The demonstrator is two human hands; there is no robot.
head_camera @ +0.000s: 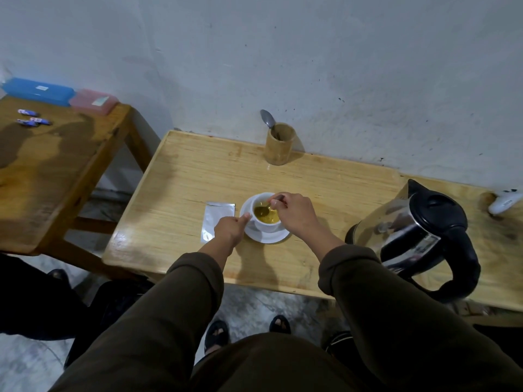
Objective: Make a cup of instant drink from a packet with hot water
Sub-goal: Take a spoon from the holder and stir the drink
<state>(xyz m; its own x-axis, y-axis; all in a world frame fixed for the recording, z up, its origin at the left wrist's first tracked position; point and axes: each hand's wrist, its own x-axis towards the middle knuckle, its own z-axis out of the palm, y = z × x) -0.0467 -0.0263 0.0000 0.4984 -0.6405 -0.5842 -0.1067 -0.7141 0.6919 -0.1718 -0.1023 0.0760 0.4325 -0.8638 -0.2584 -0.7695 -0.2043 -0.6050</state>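
Note:
A white cup [267,225] holding yellow-green liquid stands on a white saucer [268,237] in the middle of the wooden table [181,176]. My right hand [295,213] pinches the handle of a spoon [264,209] whose bowl sits in the liquid. My left hand [230,227] grips the saucer's left rim with thumb and fingers. A silver packet [216,219], torn at the top, lies flat just left of the saucer. The steel and black kettle [418,236] stands to the right, lid shut, handle toward me.
A wooden holder [278,144] with one spoon stands by the wall. A white object [505,203] lies at the far right. The second table [56,171] on the left carries a blue box [38,91], a pink box [93,101] and small sachets [32,118].

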